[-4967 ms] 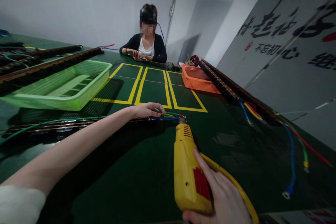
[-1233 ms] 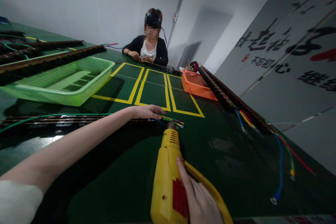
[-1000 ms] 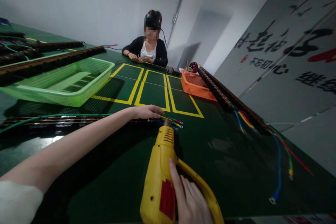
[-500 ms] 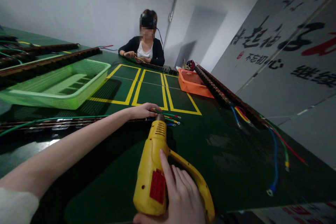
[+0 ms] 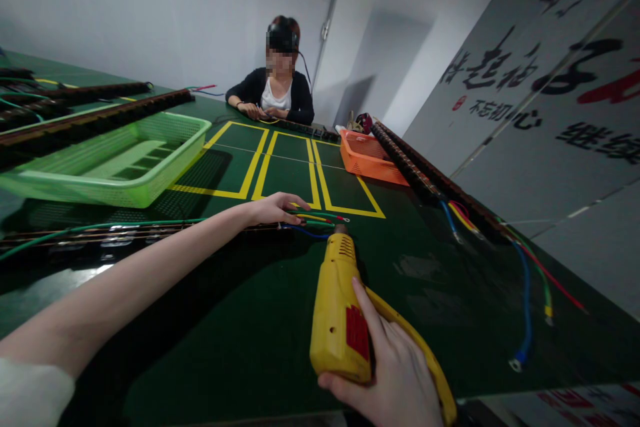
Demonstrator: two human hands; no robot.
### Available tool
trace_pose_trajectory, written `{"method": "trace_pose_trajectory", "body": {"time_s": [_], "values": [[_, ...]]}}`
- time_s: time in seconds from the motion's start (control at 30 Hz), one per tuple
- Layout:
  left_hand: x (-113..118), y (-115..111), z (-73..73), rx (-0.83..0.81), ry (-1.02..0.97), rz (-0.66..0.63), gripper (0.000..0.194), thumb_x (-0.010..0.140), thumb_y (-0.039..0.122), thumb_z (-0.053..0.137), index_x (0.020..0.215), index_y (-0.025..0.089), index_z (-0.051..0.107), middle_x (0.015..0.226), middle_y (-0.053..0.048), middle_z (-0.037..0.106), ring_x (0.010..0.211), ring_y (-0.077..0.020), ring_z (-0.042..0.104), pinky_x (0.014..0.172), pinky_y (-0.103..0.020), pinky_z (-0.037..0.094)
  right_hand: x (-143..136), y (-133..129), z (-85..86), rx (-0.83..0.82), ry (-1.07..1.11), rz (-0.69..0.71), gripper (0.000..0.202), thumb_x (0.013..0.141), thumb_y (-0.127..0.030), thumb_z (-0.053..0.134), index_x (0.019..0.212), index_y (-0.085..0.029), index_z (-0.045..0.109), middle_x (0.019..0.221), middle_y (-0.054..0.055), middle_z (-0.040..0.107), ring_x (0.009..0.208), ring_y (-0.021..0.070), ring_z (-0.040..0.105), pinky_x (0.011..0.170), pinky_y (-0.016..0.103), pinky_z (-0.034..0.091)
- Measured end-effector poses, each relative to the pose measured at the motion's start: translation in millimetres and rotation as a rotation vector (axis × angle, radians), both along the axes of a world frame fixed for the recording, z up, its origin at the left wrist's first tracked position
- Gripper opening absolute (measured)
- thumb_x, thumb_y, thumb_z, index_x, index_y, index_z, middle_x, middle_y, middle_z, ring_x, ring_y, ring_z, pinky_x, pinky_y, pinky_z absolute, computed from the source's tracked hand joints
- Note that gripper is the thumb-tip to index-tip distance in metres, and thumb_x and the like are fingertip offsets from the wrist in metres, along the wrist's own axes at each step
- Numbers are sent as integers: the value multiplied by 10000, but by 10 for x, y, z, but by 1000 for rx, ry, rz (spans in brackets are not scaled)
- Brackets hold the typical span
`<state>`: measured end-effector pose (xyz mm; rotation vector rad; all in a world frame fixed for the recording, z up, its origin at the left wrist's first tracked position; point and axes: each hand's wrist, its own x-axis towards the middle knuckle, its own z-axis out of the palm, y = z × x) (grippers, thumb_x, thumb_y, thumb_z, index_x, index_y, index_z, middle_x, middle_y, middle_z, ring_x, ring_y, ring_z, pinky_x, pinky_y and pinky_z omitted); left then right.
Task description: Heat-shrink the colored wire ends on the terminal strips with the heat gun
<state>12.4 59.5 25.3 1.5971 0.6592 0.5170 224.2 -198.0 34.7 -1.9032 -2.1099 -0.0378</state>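
My right hand (image 5: 400, 367) is closed on a yellow heat gun (image 5: 337, 307), with the index finger along its side. The gun's metal nozzle (image 5: 341, 229) points away from me, at the ends of several coloured wires (image 5: 320, 221). One wire end with a ring terminal (image 5: 346, 219) shows just beyond the nozzle. To the left of it, my left hand (image 5: 273, 209) is closed on the wires near the end of a long dark strip (image 5: 150, 237); the index finger reaches out over them. The palm side of that hand is hidden.
Left stands a green basket (image 5: 135, 193) with a long strip (image 5: 100, 117) lying across it. An orange basket (image 5: 370, 163) and more strips (image 5: 415, 167) with wire ends lie right. Across the green table (image 5: 280, 320), a co-worker (image 5: 277, 90) sits handling a strip.
My right hand has moved the heat gun to the right, so its nozzle sits by the wire tips instead of beside my left fingers. My left hand has barely shifted.
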Motion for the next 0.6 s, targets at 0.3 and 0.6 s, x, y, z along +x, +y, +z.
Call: {"method": "trace_pose_trajectory", "body": {"time_s": [0.3, 0.6], "values": [[8, -16, 31, -38, -52, 33, 485, 624, 169, 751, 1072, 142, 566, 913, -59, 701, 851, -180, 661, 819, -325, 479, -120, -31, -55, 96, -12, -64, 1117, 569, -696, 633, 1454, -250, 117, 1010, 78, 651, 875, 304, 622, 745, 450, 499], [-4, 22, -31, -20, -27, 54, 493, 620, 235, 755, 1074, 147, 585, 906, -57, 703, 859, -186, 658, 813, -312, 473, -377, -35, -109, 94, -10, 48, 1166, 579, -814, 508, 1459, -179, 83, 1058, 130, 648, 916, 330, 624, 774, 467, 502]]}}
